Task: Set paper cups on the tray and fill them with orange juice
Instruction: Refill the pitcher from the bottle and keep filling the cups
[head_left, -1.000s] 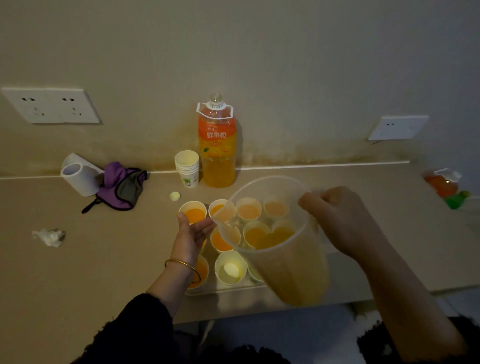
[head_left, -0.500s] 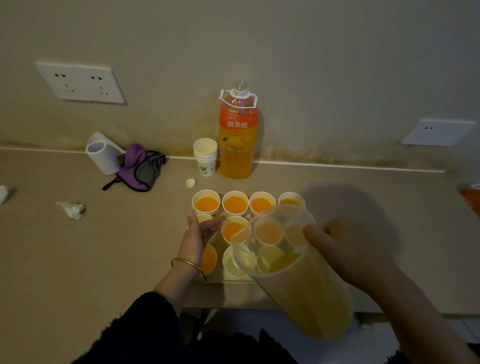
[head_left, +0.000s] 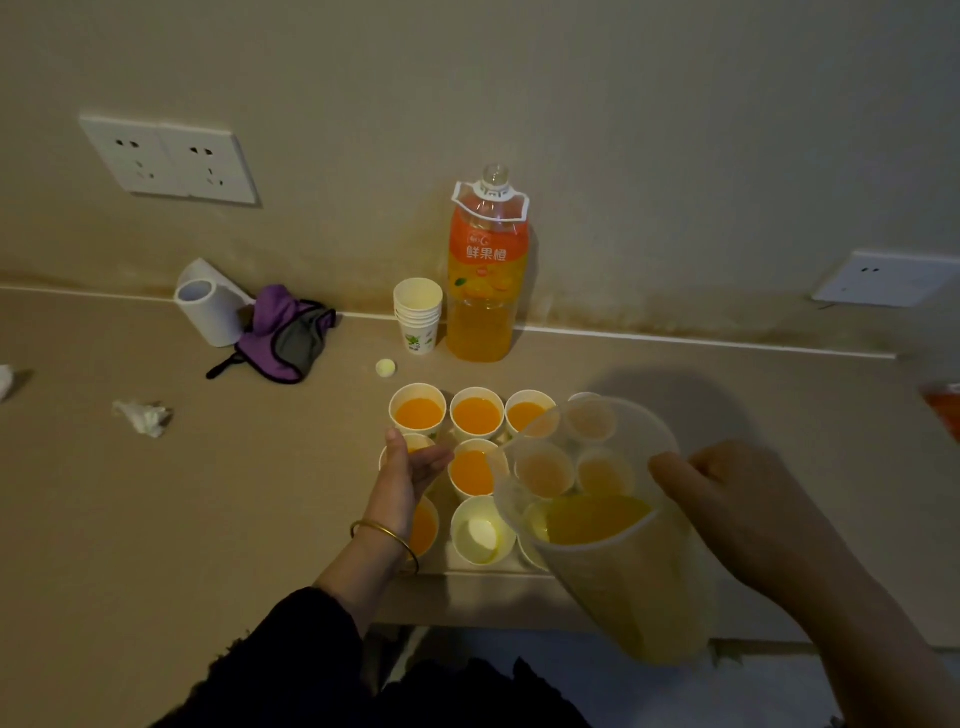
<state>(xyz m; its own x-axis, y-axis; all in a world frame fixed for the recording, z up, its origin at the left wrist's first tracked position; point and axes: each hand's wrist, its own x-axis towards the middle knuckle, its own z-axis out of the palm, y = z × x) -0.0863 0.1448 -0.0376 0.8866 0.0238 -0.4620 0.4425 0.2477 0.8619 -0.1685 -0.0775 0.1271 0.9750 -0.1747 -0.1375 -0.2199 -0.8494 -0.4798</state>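
Several paper cups stand in rows on a tray (head_left: 467, 574) at the counter's front edge. Most hold orange juice, like the back-left cup (head_left: 418, 413). One front cup (head_left: 482, 530) holds only a trace of liquid. My right hand (head_left: 737, 512) grips a clear plastic pitcher (head_left: 613, 525) of orange juice, tilted leftward over the right-hand cups, its spout near the nearly empty cup. My left hand (head_left: 410, 470), fingers relaxed, hovers at the tray's left side over a filled cup; I cannot tell whether it touches it.
A large orange juice bottle (head_left: 485, 270) stands uncapped by the wall beside a stack of spare cups (head_left: 417, 317). Its cap (head_left: 385, 367) lies in front. A paper roll (head_left: 205, 306), purple cloth (head_left: 285, 332) and crumpled tissue (head_left: 143, 415) lie to the left.
The view has swung down and left. The pitcher in my right hand has dropped lower and tipped further over the front cups. My left hand has stayed by the tray's left side.
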